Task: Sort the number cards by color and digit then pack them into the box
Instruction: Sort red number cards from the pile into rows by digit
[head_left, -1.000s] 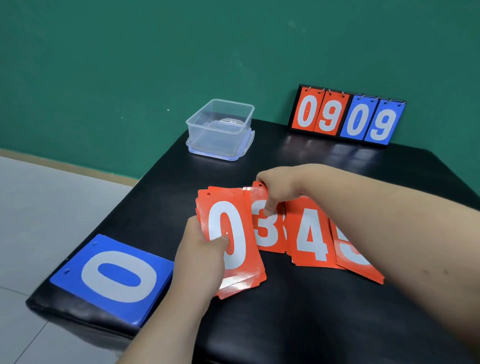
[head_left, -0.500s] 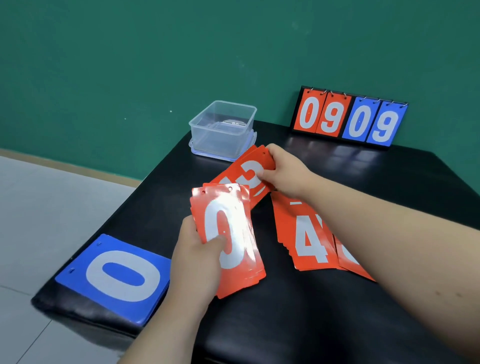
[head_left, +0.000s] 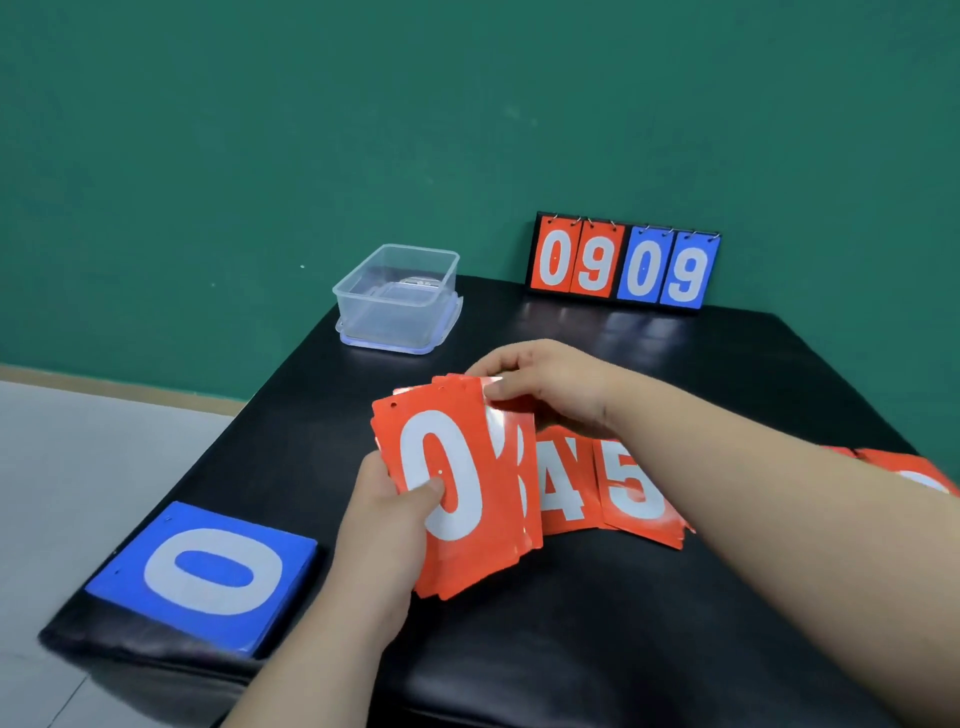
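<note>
two hands on red stack (head_left: 467, 545): left hand (head_left: 384, 514) curled round its side, right hand (head_left: 550, 387) pinching its top. blue stack (head_left: 208, 571) to its left.

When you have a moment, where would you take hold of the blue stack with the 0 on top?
From above, I think: thumb on the edge nearest the person, fingers on the far edge. The blue stack lies flat on the table, so nothing slides under it, and its squared sides stand exposed. A grip spanning the full thickness should keep it together.
</note>
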